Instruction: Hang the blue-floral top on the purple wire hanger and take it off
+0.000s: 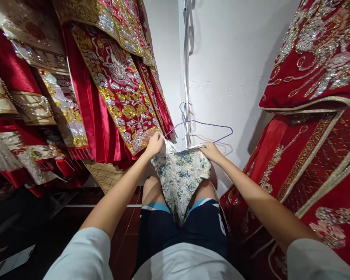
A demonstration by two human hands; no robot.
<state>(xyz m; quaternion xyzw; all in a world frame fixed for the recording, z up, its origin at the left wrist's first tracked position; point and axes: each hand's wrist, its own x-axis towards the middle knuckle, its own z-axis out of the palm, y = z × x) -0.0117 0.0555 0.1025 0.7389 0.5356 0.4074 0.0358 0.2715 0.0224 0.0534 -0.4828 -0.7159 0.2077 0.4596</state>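
pinched between fingers and thumbs, the top edge of a patterned garment (179, 175) is grasped by both the left hand (155, 144) and the right hand (210, 151), one near each upper corner. the garment hangs over the person's lap, its top edge stretched from hand to hand and its long axis running from the grip back toward the body, narrowing to a point between the legs. neither hand is clearly nearer its middle. just beyond the grip is a purple hanger (204, 123), one arm passing behind the left hand, the other bending back behind the right; whether it reaches inside the cloth cannot be told. its hook is beside a white upright pole (187, 77) against the pale wall (230, 58). farther out, a red embroidered panel (125, 101) hangs on the left and a beaded red garment (315, 85) on the right.
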